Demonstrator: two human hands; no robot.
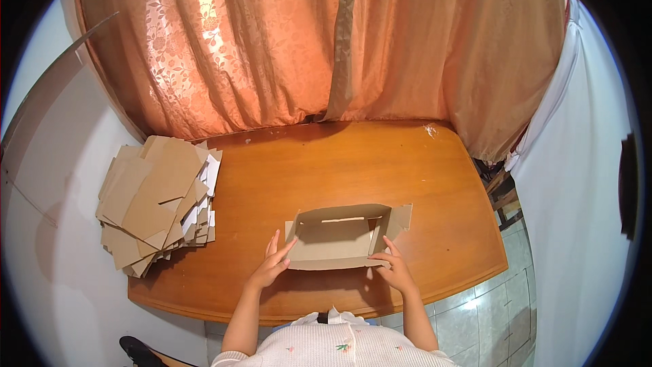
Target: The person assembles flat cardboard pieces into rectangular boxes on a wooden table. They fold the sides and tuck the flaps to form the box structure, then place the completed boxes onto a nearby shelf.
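Closest to me is a white knitted top (333, 345) with tiny stitched flowers, soft and bumpy. Two bare arms reach up from it onto the wooden table (319, 163), which is smooth, shiny and brown with a rounded front edge.

Far on the left side of the table I see a messy pile of flat cardboard pieces (157, 200). They are thin, dull brown, and some show white edges. The pile hangs a little over the table's left edge.

Next comes my left hand (272, 265). It lies flat with fingers spread, and its fingertips touch the left front corner of the cardboard box (343, 236). That hand is open, not gripping.

The box sits near the front middle of the table. It is a low, open tray shape, plain brown, with flaps sticking out at both back corners.

My right hand (392, 266) touches the right front corner of the box, fingers bent a little, resting on the front wall. I cannot tell if it pinches the wall.

Behind the table hangs an orange curtain (326, 41) with a flower pattern and soft folds.
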